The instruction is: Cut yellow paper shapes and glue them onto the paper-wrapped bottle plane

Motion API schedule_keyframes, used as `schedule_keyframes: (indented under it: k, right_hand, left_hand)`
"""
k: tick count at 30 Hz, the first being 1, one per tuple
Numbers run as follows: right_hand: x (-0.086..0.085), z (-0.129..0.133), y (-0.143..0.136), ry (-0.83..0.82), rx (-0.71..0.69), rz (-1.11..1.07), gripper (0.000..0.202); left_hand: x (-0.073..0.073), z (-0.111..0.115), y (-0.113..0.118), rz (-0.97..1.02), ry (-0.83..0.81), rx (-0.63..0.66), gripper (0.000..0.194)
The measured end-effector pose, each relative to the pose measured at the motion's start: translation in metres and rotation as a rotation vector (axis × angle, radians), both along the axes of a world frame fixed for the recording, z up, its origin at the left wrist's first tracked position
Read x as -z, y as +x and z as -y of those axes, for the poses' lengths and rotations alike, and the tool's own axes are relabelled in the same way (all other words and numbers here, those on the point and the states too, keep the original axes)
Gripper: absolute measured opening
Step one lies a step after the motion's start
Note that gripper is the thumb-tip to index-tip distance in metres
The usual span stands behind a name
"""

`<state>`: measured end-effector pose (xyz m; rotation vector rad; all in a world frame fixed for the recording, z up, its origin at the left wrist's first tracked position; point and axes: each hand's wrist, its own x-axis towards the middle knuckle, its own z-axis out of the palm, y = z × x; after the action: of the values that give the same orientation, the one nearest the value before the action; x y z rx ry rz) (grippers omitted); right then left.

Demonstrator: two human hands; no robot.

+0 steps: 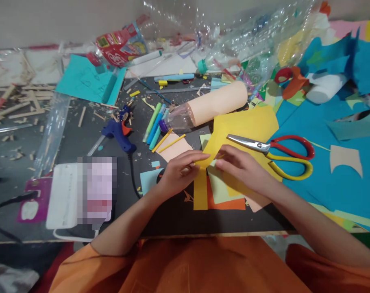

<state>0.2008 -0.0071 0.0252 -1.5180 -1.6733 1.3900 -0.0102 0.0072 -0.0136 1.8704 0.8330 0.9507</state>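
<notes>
Near the table's front edge, my left hand [180,169] pinches a narrow yellow paper strip [200,189] between thumb and fingers. The strip hangs down below the fingertips. Just to the right, my right hand [241,165] has its fingers pressed together at a small bit of yellow paper. A larger yellow sheet [246,122] lies behind and under my right hand, with open scissors [261,146] on it, one handle red and one yellow. Beyond my hands, a bottle wrapped in peach paper [218,103] lies on its side. Two thin yellow sticks [172,143] rest on peach paper.
A blue glue gun [119,136] and several markers [154,124] lie left of the bottle. At the front left are a phone [99,191] and a white box [61,195]. Blue sheets [325,162] cover the right side; plastic bottles [120,42] lie at the back.
</notes>
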Motion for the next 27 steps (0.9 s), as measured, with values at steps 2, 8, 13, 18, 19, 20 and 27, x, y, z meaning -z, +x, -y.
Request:
schedule_keyframes:
  k: [2,8,13,18,19,20,27]
  right_hand:
    - [0.012,-0.004,-0.015,-0.054,0.023,-0.115,0.033]
    - [0.033,-0.005,-0.023,-0.008,0.154,-0.294,0.042]
    - [0.033,-0.002,-0.023,-0.018,0.245,-0.342,0.047]
    - [0.032,-0.003,-0.02,-0.06,0.36,-0.448,0.046]
    - [0.033,-0.003,-0.018,-0.053,0.366,-0.454,0.042]
    - [0.034,-0.004,-0.017,-0.035,0.371,-0.454,0.036]
    - [0.038,-0.001,-0.008,0.237,0.216,-0.169,0.029]
  left_hand:
    - [0.001,0.0,0.0,-0.024,-0.011,-0.012,0.032]
    - [0.007,0.0,0.003,-0.063,0.069,-0.025,0.036]
    - [0.008,-0.001,0.004,-0.047,0.164,-0.001,0.036]
    - [0.008,-0.004,0.002,-0.135,0.195,-0.131,0.028]
    - [0.008,-0.004,0.001,-0.16,0.194,-0.161,0.028]
    - [0.008,-0.005,0.0,-0.186,0.197,-0.18,0.027]
    - [0.006,-0.007,-0.003,-0.277,0.237,-0.209,0.022]
